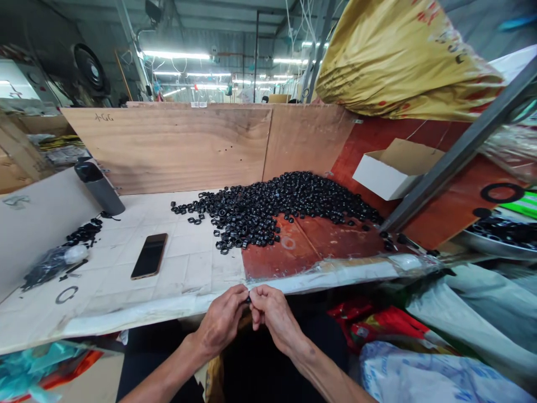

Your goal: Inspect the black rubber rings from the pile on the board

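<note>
My left hand [224, 316] and my right hand [272, 314] meet just in front of the table's front edge. Their fingertips pinch a small black ring [249, 298] between them; most of it is covered by the fingers. Beyond the hands, a wide heap of small black rings [289, 196] spreads over the tabletop, partly on its white side and partly on the reddish-brown board [289, 254]. A few loose rings lie along the heap's left border.
A phone [150, 256] lies left of the heap. Behind it stands a dark bottle [99, 187], near a plastic bag of black parts [46, 266]. A wooden panel [180, 145] closes the back. An open carton [396, 168] and a slanted metal bar [457, 145] are at right.
</note>
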